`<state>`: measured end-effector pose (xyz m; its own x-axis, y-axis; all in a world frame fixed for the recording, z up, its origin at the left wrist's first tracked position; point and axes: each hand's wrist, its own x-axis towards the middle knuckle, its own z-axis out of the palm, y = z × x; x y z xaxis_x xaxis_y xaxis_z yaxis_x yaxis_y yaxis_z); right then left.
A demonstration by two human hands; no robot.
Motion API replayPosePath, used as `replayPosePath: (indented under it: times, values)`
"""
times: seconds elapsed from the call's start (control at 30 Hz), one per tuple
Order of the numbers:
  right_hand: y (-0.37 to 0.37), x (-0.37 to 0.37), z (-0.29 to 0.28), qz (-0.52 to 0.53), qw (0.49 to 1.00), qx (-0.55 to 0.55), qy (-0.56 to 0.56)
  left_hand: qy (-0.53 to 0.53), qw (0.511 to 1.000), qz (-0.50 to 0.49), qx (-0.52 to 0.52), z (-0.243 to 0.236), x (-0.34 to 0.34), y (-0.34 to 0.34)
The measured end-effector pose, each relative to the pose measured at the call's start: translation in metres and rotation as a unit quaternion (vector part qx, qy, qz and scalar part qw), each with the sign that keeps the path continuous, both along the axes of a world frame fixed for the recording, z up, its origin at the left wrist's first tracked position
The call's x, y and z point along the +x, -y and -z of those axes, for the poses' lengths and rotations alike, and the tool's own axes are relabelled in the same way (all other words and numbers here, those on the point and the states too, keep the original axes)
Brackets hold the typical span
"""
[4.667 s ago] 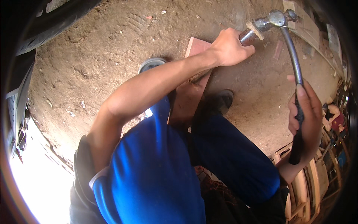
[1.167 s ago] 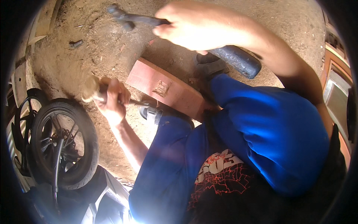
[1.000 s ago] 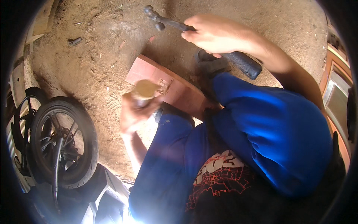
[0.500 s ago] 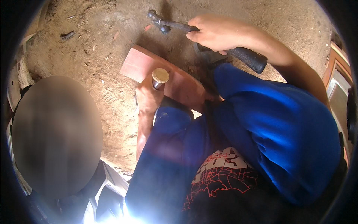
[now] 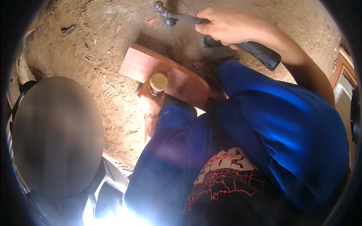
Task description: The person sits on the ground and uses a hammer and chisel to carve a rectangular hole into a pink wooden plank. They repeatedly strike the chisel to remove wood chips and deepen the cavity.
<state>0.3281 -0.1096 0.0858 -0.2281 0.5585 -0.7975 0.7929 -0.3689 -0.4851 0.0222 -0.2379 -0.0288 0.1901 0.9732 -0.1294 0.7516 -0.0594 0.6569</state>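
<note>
A reddish wooden board (image 5: 137, 64) lies slantwise in front of my knees, its right end against my legs. My left hand (image 5: 150, 100) is closed around an upright chisel (image 5: 158, 82) at the board's near side. Only the chisel's round, pale, worn top shows clearly; its lower end is hidden. My right hand (image 5: 226, 27) grips a hammer (image 5: 184, 17) by its dark-wrapped handle, beyond the board and to the right. The hammer's dark metal head points left, apart from the chisel.
Dusty ground (image 5: 102, 56) with wood chips surrounds the board. A dark sandal-like object (image 5: 215, 48) lies under my right hand. At the left sits another person (image 5: 34, 88), close by. A wooden frame with a pane (image 5: 344, 77) stands at the right edge.
My right hand has moved slightly up and to the right with the hammer. The chisel's top has shifted a little left and down, with my left hand still around it.
</note>
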Motion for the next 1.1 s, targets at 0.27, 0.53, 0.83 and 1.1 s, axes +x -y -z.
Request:
replayPosePath:
  times: [0.27,0.53,0.83,1.1]
  values:
    - [-0.016,0.007,-0.014,-0.079,0.996,-0.027,-0.042,-0.017,0.999,-0.028,0.012,0.001,-0.013,0.008]
    - [-0.011,0.009,-0.01,-0.044,0.997,-0.031,-0.06,0.081,0.996,0.009,-0.021,0.008,-0.022,0.0]
    - [-0.015,0.004,-0.021,-0.063,0.997,-0.041,-0.019,0.139,0.989,0.023,-0.049,0.017,-0.03,-0.002]
    - [-0.015,0.006,-0.016,-0.057,0.996,-0.048,-0.042,0.149,0.987,0.015,-0.06,0.009,-0.031,-0.004]
